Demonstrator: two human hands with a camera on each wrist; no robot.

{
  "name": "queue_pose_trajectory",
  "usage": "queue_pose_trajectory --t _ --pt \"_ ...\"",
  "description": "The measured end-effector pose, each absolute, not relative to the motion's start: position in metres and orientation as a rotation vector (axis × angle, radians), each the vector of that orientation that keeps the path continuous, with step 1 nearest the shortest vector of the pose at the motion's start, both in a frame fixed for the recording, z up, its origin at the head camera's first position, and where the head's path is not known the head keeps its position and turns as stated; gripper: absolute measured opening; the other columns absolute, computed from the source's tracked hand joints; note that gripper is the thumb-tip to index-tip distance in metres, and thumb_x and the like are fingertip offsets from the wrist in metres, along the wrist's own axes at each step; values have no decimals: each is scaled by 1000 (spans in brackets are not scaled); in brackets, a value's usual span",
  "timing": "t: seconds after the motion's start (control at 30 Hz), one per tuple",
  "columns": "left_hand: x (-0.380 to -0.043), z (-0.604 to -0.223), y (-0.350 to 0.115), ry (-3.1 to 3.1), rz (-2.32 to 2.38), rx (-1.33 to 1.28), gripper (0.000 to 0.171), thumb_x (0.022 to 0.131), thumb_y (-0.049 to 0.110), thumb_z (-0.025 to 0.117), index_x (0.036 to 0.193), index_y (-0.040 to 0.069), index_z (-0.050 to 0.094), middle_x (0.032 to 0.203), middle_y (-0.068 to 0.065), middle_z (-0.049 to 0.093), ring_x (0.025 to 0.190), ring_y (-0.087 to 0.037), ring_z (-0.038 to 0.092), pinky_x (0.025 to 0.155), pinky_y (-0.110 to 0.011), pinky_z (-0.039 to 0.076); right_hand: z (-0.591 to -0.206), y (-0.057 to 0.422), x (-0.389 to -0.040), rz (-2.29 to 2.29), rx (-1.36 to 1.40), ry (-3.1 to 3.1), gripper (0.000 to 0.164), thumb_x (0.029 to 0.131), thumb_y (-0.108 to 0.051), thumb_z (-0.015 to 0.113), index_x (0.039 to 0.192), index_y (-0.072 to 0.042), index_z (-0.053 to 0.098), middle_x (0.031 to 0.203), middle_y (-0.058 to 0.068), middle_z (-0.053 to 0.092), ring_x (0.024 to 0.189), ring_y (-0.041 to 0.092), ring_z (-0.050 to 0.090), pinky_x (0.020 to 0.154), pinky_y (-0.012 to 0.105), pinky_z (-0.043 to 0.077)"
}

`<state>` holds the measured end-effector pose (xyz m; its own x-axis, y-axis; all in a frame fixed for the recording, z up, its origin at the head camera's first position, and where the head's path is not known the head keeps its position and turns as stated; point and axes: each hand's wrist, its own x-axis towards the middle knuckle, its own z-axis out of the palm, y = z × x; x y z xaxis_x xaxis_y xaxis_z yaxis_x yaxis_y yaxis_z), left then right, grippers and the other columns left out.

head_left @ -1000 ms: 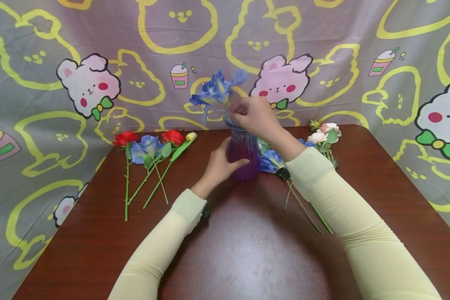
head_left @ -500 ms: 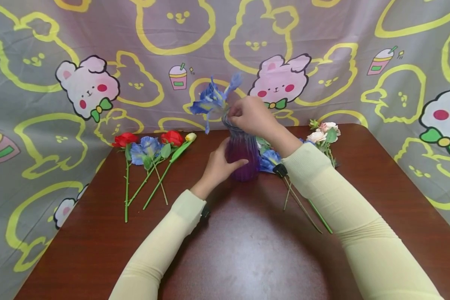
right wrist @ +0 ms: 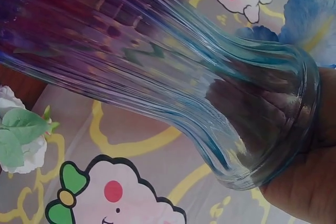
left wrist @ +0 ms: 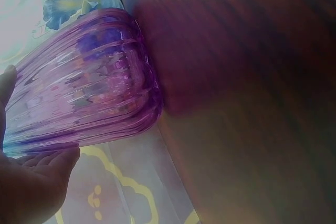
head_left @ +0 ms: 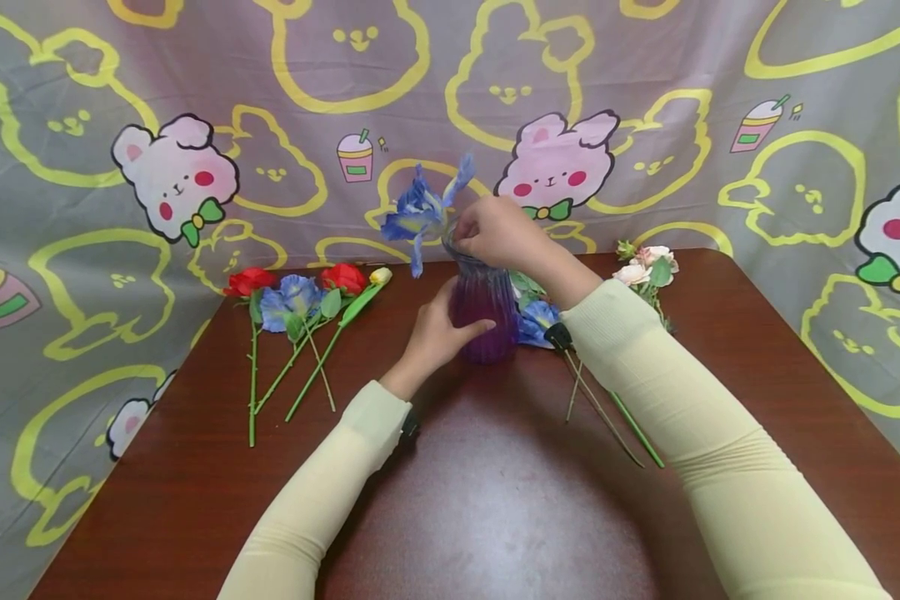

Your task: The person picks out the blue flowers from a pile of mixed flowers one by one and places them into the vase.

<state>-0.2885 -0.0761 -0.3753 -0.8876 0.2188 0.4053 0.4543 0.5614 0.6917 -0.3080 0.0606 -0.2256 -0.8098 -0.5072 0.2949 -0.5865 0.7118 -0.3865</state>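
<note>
A ribbed glass vase, purple below and bluish clear at the neck, stands near the middle of the table. My left hand grips its body, thumb in front and the other fingers behind. In the left wrist view, that hand holds the purple vase from the side. At the mouth, my right hand pinches a blue artificial iris just below its bloom, which leans left over the rim. Through the glass in the right wrist view, fingers of the right hand show inside the neck; the stem is hidden.
On the left of the table lie red roses, a blue iris and a yellowish tulip. Right of the vase are another blue iris, loose stems and pale pink roses. A patterned cloth hangs behind.
My right hand has turned and shifted slightly left at the vase's mouth. The iris bloom has sunk lower and tipped left. My left hand keeps its grip on the vase.
</note>
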Motion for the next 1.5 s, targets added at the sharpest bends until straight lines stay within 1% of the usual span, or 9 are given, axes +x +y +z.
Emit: queue_pose_trajectory --t 0.13,0.3,0.5,0.7,0.9,1.0,1.1,1.17,1.5 --pt "-289 -376 -76 -2543 -1221 -546 80 69 50 67 134 19 31 120 -2 52 105 -14 51 88 -32 40 -225 61 -308 699 903 -2759 10 79 -11 61 74 -9 69 75 0 63 70 14 54 66 29 44" --pt "-289 -375 -76 -2590 -1152 -522 83 69 55 65 134 17 29 122 -3 51 106 -17 50 88 -34 40 -225 62 -309 674 916 -2753 10 78 -10 60 74 -9 70 75 0 64 69 14 55 65 29 45" --pt "-289 -374 -76 -2608 -1149 -520 83 70 55 65 135 16 29 123 -4 50 107 -17 50 89 -34 40 -225 62 -310 658 913 -2758 9 78 -11 61 75 -9 70 74 0 64 70 14 55 64 28 45" --pt "-290 -374 -76 -2606 -1121 -525 84 68 56 64 135 17 29 124 -3 50 108 -16 49 89 -33 39 -223 62 -308 603 921 -2767 8 78 -15 64 77 -10 69 72 -1 63 66 15 54 62 29 44" --pt "-291 -376 -76 -2564 -1104 -554 85 68 54 66 136 19 29 127 -4 48 111 -17 47 91 -33 38 -222 65 -306 604 925 -2742 8 79 -13 61 75 -8 65 66 1 60 59 15 49 55 27 39" --pt "-290 -376 -76 -2552 -1115 -563 84 68 53 67 136 19 29 127 -4 48 111 -16 48 91 -32 38 -221 66 -305 658 901 -2741 10 80 -14 61 80 -6 67 71 3 63 62 14 53 58 27 43" --pt "-290 -376 -75 -2557 -1116 -559 83 68 53 67 135 18 31 124 -4 50 109 -16 49 89 -32 39 -219 68 -303 727 856 -2756 17 80 -17 63 90 -4 68 83 5 66 73 13 60 64 28 48" --pt "-289 -375 -76 -2565 -1118 -551 82 68 53 67 133 17 33 121 -4 52 106 -16 51 88 -32 40 -217 70 -302 753 829 -2765 21 80 -19 64 94 -4 67 88 5 66 78 14 61 67 29 49" --pt "-289 -374 -76 -2569 -1168 -557 79 69 51 67 132 18 33 120 -3 52 105 -17 51 88 -35 40 -213 79 -297 796 799 -2724 18 78 -20 67 89 -6 65 85 3 66 76 13 60 67 28 47"
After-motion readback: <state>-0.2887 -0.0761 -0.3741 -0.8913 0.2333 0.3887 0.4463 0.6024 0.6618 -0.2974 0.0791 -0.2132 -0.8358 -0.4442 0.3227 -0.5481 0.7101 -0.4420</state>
